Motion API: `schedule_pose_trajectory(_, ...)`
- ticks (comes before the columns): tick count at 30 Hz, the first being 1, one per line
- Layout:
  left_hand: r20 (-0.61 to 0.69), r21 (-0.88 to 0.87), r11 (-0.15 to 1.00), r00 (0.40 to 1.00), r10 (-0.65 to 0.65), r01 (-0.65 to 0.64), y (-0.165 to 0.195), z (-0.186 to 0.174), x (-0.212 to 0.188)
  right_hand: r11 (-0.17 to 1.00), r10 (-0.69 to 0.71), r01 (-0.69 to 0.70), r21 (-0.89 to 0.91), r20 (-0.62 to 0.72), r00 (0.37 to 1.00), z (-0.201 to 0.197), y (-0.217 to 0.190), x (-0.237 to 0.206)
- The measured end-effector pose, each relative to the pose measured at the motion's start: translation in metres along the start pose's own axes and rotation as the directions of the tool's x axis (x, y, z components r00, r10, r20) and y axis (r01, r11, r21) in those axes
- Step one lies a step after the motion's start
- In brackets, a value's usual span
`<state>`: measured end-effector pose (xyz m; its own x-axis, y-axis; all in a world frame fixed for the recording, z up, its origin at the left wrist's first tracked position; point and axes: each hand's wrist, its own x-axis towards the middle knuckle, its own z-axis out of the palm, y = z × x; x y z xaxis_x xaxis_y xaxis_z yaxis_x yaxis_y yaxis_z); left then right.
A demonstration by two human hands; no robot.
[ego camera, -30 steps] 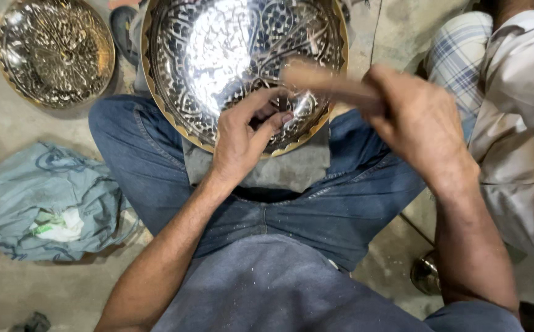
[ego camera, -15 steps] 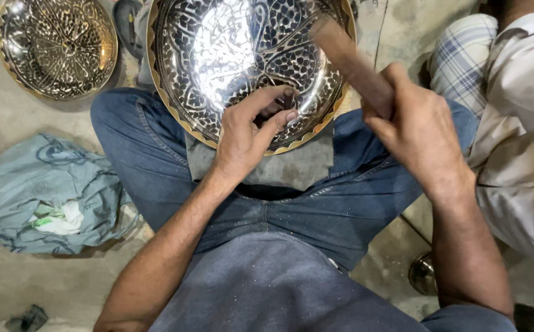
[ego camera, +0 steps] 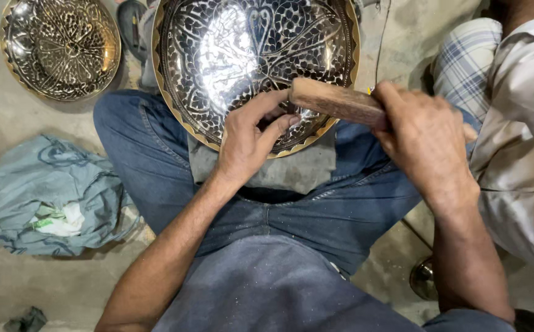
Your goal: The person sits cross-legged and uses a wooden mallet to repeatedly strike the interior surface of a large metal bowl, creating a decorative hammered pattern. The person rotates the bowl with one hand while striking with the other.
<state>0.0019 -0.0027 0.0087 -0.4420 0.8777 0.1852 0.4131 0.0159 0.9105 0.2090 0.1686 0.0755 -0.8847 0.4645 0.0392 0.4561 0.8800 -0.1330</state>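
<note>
Most of the tray (ego camera: 242, 55) looks engraved already; left hand (ego camera: 248, 138) pinches a small tool at its near rim, right hand (ego camera: 424, 132) grips the wooden mallet (ego camera: 334, 101).

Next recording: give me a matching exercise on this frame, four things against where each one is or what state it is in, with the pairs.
Things:
1. large engraved tray
2. wooden mallet
3. small engraved tray
4. blue-grey bag

Places or states:
A. on the floor, upper left
B. crumpled on the floor beside the knee
C. propped on the lap, left hand on its rim
D. gripped in the right hand

Pairs: 1-C, 2-D, 3-A, 4-B
</note>
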Motion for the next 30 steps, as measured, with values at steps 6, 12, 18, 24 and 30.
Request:
schedule_pose_trajectory(6,-0.025,0.026,0.999,0.999,0.034,-0.033,0.001,0.000,0.000,0.996,0.040,-0.039,-0.075,0.012,0.999,-0.003,-0.004,-0.004)
schedule_pose_trajectory(12,-0.018,-0.067,0.997,0.999,0.027,-0.028,0.002,0.000,0.000,1.000,0.017,-0.017,-0.009,0.000,1.000,-0.008,-0.007,-0.005)
schedule_pose_trajectory(18,-0.027,-0.022,0.999,0.998,0.048,-0.049,0.006,-0.003,-0.001,1.000,-0.009,0.009,-0.011,-0.048,0.999,-0.011,-0.011,-0.006)
schedule_pose_trajectory(24,-0.031,-0.056,0.997,0.998,0.053,-0.055,0.006,-0.002,0.000,0.999,-0.049,0.048,-0.009,-0.069,0.996,-0.010,-0.010,-0.006)
schedule_pose_trajectory(30,-0.022,0.009,0.999,0.999,0.031,-0.031,0.003,-0.001,0.000,0.997,-0.031,0.027,-0.068,-0.064,0.997,-0.007,-0.007,-0.006)
